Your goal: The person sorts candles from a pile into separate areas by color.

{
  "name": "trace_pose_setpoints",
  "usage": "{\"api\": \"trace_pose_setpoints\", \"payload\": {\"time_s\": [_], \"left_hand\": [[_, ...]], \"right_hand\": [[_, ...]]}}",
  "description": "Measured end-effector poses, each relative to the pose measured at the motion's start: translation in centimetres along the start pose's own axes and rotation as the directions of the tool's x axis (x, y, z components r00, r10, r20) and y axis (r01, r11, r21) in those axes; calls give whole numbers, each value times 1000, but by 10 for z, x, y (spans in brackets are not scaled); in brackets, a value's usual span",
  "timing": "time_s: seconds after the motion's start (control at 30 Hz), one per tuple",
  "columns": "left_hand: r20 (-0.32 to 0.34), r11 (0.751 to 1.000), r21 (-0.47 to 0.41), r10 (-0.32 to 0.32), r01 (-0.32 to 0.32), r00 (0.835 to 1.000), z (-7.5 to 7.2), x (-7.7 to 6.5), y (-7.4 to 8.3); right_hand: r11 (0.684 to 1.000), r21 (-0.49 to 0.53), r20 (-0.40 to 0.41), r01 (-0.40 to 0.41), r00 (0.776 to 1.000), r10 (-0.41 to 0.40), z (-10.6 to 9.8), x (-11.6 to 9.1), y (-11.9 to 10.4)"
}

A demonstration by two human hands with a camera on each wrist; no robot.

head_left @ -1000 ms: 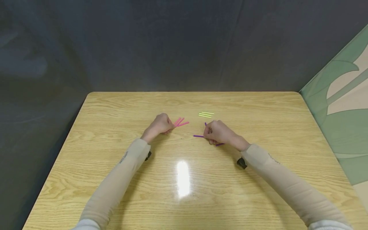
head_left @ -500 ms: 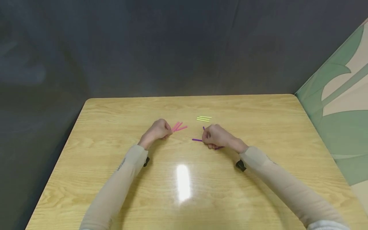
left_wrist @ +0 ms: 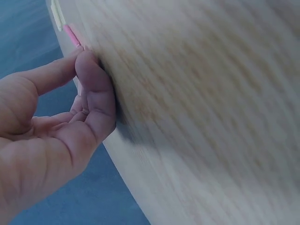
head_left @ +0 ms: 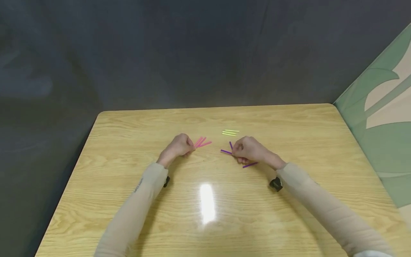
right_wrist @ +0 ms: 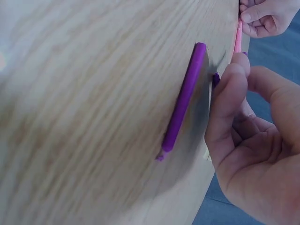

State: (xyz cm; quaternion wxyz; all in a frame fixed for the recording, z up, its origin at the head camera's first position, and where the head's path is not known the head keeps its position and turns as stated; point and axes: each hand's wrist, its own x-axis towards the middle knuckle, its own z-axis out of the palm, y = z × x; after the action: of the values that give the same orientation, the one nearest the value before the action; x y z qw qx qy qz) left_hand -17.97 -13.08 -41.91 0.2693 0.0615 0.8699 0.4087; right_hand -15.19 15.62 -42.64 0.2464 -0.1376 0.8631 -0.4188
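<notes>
My left hand [head_left: 179,146] pinches the near end of a pink stick between thumb and forefinger, where several slim pink sticks [head_left: 204,144] fan out on the wooden table. The left wrist view shows one pink stick [left_wrist: 72,35] at those fingertips. With thumb and forefinger, my right hand [head_left: 249,148] pinches a purple stick [head_left: 226,151]; only a bit of purple shows past the fingertips in the right wrist view. A second purple stick [head_left: 231,145] lies just beyond this hand. The third purple stick [right_wrist: 185,98] lies on the table under the palm side.
Several yellow-green sticks [head_left: 229,132] lie side by side farther back on the table [head_left: 205,235]. A dark curtain [head_left: 179,53] hangs behind the table's back edge. To the right stands a green and beige patterned panel [head_left: 385,142].
My right hand has shifted slightly right, turning the held purple stick a little and uncovering more of the near one. The left hand stays at the pink sticks. The head view has shifted slightly.
</notes>
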Motion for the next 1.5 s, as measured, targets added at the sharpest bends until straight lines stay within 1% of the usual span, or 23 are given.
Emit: {"api": "trace_pose_setpoints", "payload": {"time_s": [0.1,0.27,0.33,0.47,0.53,0.8,1.0,1.1,1.2,1.33,1.5], "left_hand": [[24,999,-33,-2,3,1000,-1,-1,0],[32,997,-74,-24,26,999,-5,-10,0],[30,996,-91,-15,18,999,-5,-13,1],[23,995,-104,16,-13,1000,-5,-15,1],[18,995,-101,26,-24,1000,-5,-14,1],[23,997,-71,28,-26,999,-4,-17,3],[-6,999,-30,27,-27,1000,1,-17,5],[-9,999,-23,28,-28,1000,4,-17,5],[0,998,-25,52,-52,999,4,-18,9],[2,996,-23,89,-89,996,4,-18,15],[8,995,6,104,-104,995,6,-19,19]], "right_hand": [[1000,10,-8,-28,1000,28,-3,-3,0],[1000,16,-18,-26,999,27,-8,-9,1],[999,24,-21,-31,999,32,-10,-11,3],[997,53,-39,-64,997,66,-15,-14,7],[996,57,-49,-72,996,75,-16,-15,7],[991,79,-79,-111,990,117,-14,-15,4],[989,83,-104,-124,986,132,-18,-18,4],[987,99,-107,-130,984,141,-18,-20,5],[986,100,-113,-134,983,145,-18,-20,6],[989,82,-127,-120,983,130,-19,-21,5],[991,62,-143,-122,981,130,-20,-22,6]]}}
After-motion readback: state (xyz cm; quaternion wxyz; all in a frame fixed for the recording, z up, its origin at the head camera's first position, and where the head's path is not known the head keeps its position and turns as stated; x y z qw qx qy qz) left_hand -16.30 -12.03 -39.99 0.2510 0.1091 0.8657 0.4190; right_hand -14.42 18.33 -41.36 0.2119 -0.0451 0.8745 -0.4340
